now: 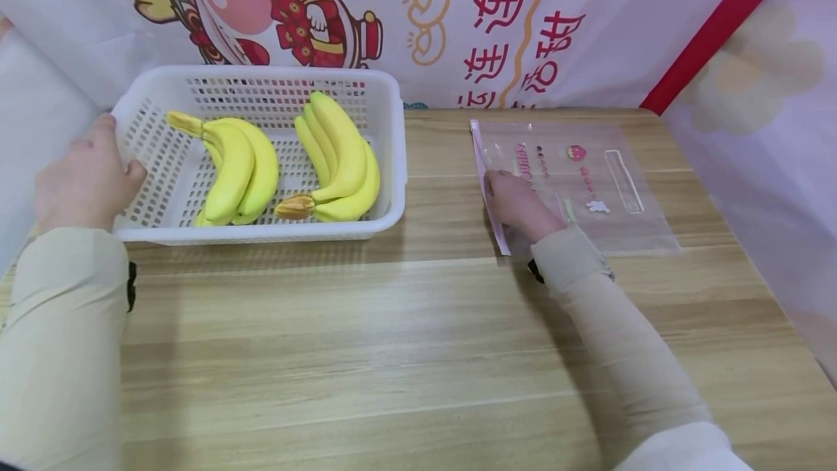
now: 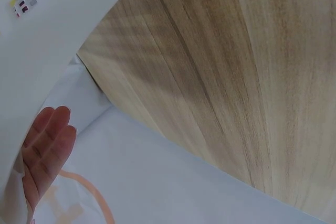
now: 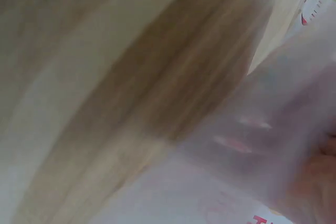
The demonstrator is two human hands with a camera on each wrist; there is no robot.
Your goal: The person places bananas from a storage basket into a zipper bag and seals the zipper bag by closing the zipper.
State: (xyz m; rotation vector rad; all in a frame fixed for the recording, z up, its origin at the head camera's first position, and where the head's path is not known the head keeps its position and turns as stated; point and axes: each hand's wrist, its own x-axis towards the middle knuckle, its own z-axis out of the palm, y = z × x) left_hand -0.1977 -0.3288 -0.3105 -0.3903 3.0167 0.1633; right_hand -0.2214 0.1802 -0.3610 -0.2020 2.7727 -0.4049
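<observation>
A white plastic basket [image 1: 275,232] stands at the back left of the table. My left hand [image 1: 85,179] grips its left end, with the thumb over the rim and the fingers [image 2: 50,142] against the outer wall. Inside lie two bunches of yellow bananas, one on the left [image 1: 232,166] and one on the right [image 1: 340,155]. Farther right, a clear zip bag [image 1: 615,235] with pink prints lies on the table. Its lilac slider edge is at the left, where my right hand [image 1: 516,202] pinches it. The bag looks blurred in the right wrist view.
The wood-grain table [image 1: 340,355] stretches in front of the basket and bag. Behind it hangs a white printed cloth [image 1: 431,86] with a cartoon figure and red characters. Another pale cloth [image 1: 771,187] borders the right side.
</observation>
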